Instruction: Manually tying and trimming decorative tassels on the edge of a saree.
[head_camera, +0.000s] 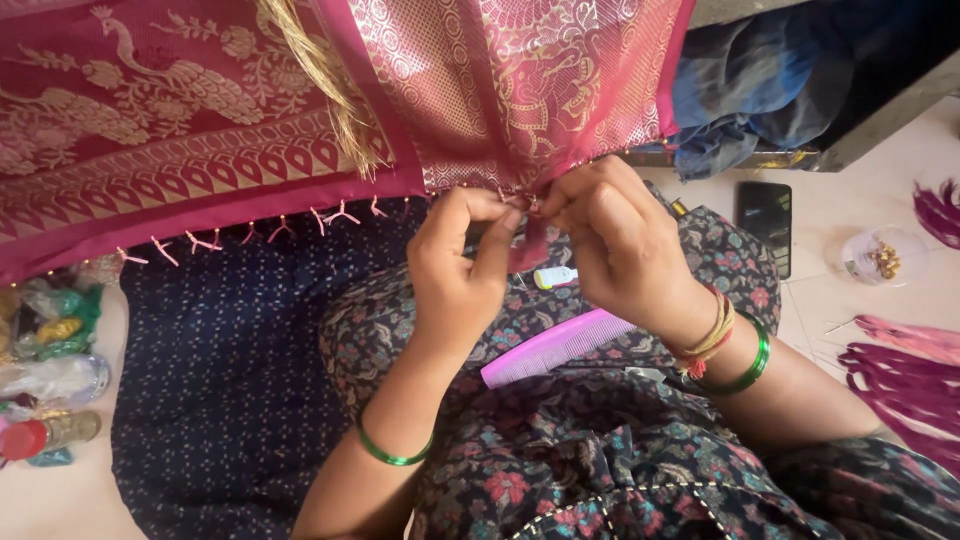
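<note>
A magenta silk cloth (200, 130) with gold woven patterns hangs across the top of the head view. Small pink thread tassels (340, 214) run along its lower edge. My left hand (460, 260) pinches the cloth's edge at the centre, fingers closed on a pink tassel thread. My right hand (610, 240) pinches the same spot from the right, touching the left hand's fingertips. A pink comb (555, 345) and a small white tube (555, 277) lie on my lap below the hands.
Bottles and packets of beads (50, 380) sit on the floor at left. A dark phone (765, 222), a clear bowl of beads (880, 255) and bundles of purple and pink thread (905, 380) lie at right. Blue cloth (760, 90) is piled behind.
</note>
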